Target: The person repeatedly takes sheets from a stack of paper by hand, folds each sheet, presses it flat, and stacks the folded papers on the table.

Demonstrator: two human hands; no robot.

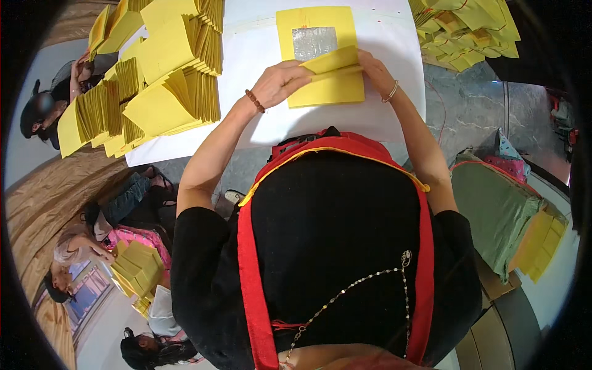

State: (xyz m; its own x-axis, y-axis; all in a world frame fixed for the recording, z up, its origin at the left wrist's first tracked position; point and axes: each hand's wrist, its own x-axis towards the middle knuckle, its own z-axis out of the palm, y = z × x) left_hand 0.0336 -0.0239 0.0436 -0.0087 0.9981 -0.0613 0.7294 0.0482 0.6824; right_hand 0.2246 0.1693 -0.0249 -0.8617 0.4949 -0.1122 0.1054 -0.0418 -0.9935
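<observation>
White table (259,49): fills the upper centre of the frame, its near edge curving from lower left toward the right. Fanned stacks of folded yellow paper (160,80): upper left of the frame, on the table's left part, several bundles overlapping, well apart from the hands. Loose heap of folded yellow pieces (465,31): upper right corner, at the table's far right edge. Green cloth bundle (493,209): right of the frame, below the table, with a smaller stack of yellow sheets (542,243) just beside it lower right. Yellow paper sheet (320,55): upper centre, lying flat on the table directly ahead of the person, bearing a square silver foil patch (314,42) in its upper half; its near portion is folded up and over, the fold lying just below the foil. Left hand (283,81): upper centre, left of the fold, fingers curled narrow and pinching the folded flap's left end; a brown bead bracelet sits on the wrist. Right hand (376,71): upper centre, right of the fold, fingers bent close and gripping the flap's right end; a thin bangle is on the wrist.
</observation>
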